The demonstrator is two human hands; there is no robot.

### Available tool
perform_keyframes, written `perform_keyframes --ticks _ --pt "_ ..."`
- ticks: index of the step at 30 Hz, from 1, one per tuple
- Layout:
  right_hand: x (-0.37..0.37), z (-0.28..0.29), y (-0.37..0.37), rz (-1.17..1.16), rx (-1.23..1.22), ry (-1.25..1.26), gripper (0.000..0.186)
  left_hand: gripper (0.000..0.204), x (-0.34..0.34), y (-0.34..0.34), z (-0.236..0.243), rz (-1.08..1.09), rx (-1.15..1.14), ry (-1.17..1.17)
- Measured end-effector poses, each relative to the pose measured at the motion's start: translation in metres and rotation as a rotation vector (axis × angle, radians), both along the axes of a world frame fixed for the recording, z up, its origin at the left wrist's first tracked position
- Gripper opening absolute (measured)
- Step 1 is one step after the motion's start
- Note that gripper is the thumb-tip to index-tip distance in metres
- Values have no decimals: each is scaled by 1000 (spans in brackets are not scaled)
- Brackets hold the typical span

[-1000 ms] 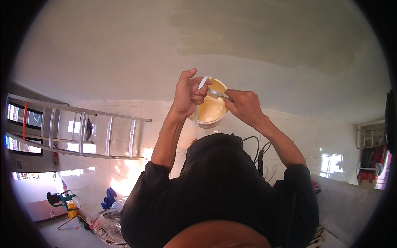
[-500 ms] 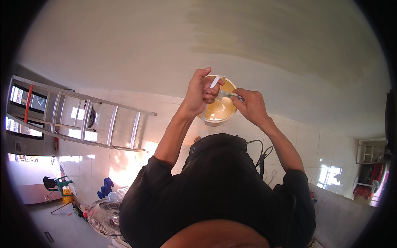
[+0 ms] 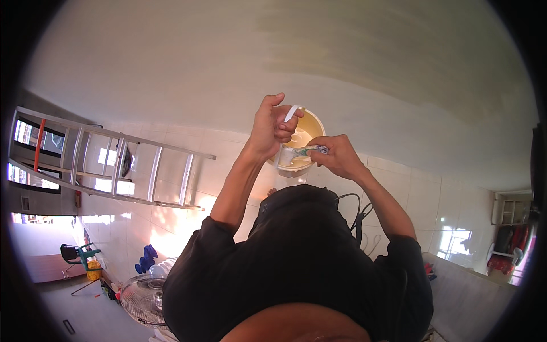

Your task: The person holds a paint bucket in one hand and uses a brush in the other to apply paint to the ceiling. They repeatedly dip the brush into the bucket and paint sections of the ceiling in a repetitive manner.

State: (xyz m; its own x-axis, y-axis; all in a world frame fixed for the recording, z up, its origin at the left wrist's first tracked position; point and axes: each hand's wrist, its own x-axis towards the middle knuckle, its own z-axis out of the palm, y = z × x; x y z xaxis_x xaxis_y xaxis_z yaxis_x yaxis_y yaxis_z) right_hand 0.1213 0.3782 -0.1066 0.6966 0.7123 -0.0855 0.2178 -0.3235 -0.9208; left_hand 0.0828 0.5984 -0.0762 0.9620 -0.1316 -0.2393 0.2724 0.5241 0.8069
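A pale yellow bucket (image 3: 315, 122) hangs in front of my body, its white handle (image 3: 292, 113) gripped by my left hand (image 3: 272, 126) with the thumb pointing up. Pale paint (image 3: 300, 137) shows inside. My right hand (image 3: 337, 156) holds a paintbrush (image 3: 312, 150) by its stained handle. The brush's whitish bristle end (image 3: 286, 154) is at the near left inner side of the bucket, below my left fingers. Ahead is a wall (image 3: 199, 74), with a patchy, darker greenish area (image 3: 364, 45) at its upper right.
An aluminium ladder (image 3: 154, 171) stands at the left on the shiny tiled floor (image 3: 421, 188). A standing fan (image 3: 142, 299), a green chair (image 3: 85, 253) and blue items (image 3: 148, 256) are at the lower left. A black cable (image 3: 360, 214) hangs beside my right side.
My right hand has moved the paintbrush down and left, from the bucket's middle to its near left side. The bucket has shifted slightly with my left hand.
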Motion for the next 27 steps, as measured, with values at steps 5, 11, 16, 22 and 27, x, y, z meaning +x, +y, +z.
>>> perform_keyframes --ticks 5,11,16,22,27 --pt "5 -4 -20 -112 94 5 25 71 -5 13 -8 49 -23 -3" --pt "25 -5 -91 -455 357 127 24 75 -17 24 -4 142 -91 -16" --pt "74 -90 -100 -651 430 135 27 77 -28 45 -7 234 -101 17" --pt "131 -186 -80 -804 532 113 27 78 -49 69 -5 417 61 74" --pt "168 -209 -128 -1039 471 -59 25 79 -58 88 -2 626 91 184"
